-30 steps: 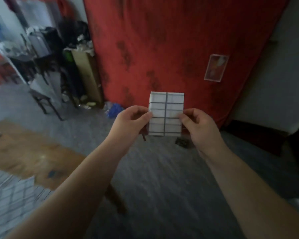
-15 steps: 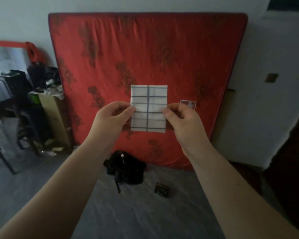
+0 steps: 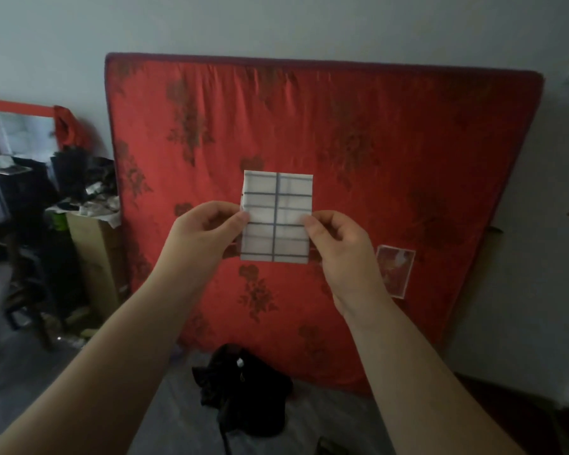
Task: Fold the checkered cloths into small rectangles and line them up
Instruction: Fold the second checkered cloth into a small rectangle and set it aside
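- My two bare forearms reach up from the bottom corners of the view, and one hand closes in on each side of the cloth.
- My left hand [image 3: 207,231] pinches the left edge of the one checkered cloth [image 3: 276,218] about halfway down. Thumb is in front, and the other fingers [image 3: 211,208] are curled behind.
- My right hand [image 3: 339,244] pinches the right edge at the same height, with its fingers [image 3: 329,221] curled in the same way.
- The cloth is folded to a small upright rectangle, white with dark grid lines. It is held in the air at chest height, and its top and bottom edges and all four corners are free.
- Below my hands, one black bag [image 3: 243,389] lies crumpled on the grey floor [image 3: 165,415], just in front of the mattress's lower edge. Open floor runs to its left.
- One red flowered mattress [image 3: 375,152] stands on edge against the pale wall [image 3: 276,24], filling the space behind the cloth.
- One small picture card [image 3: 395,270] sits against the mattress, to the right of my right hand.
- At far left, one tall cardboard box [image 3: 94,257] stands beside the mattress's left edge, with dark clutter beyond it.
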`<state>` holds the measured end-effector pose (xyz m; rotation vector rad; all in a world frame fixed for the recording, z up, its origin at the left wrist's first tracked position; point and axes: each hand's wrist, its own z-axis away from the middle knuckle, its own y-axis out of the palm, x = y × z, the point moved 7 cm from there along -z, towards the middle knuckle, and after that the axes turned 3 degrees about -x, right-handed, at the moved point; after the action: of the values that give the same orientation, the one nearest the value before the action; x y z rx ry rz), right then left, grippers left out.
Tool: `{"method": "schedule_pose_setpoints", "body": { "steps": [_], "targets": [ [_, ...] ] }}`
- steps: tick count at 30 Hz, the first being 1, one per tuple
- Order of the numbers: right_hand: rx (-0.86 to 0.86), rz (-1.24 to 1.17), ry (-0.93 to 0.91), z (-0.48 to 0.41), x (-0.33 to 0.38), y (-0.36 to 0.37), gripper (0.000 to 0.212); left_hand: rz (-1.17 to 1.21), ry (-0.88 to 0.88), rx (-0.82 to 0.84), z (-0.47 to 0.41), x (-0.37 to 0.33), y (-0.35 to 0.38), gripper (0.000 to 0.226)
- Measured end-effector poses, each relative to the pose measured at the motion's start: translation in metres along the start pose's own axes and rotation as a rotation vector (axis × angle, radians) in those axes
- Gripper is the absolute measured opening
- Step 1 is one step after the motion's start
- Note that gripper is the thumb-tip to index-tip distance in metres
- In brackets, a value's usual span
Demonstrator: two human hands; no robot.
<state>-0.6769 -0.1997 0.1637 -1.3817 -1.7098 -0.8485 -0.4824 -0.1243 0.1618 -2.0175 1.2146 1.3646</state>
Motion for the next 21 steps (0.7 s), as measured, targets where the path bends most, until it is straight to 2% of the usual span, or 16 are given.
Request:
{"method": "schedule_pose_setpoints", "body": {
  "steps": [10, 14, 19, 21],
  "targets": [
    [0.232, -0.126, 0.05, -0.119, -0.103, 0.191, 0.01, -0.048, -0.083, -0.247, -0.142, 0.082, -0.124, 0.01],
    [0.364, -0.172, 0.074, -0.164, -0.155, 0.281, 0.017, -0.089, -0.143, -0.335, -0.197, 0.125, -0.182, 0.014],
    [0.563, -0.219, 0.155, -0.206, -0.215, 0.398, 0.005, -0.17, -0.205, -0.503, -0.246, 0.17, -0.258, 0.014],
    [0.649, -0.236, 0.18, -0.212, -0.235, 0.445, 0.009, -0.213, -0.23, -0.573, -0.254, 0.184, -0.292, 0.013]
  ]
}}
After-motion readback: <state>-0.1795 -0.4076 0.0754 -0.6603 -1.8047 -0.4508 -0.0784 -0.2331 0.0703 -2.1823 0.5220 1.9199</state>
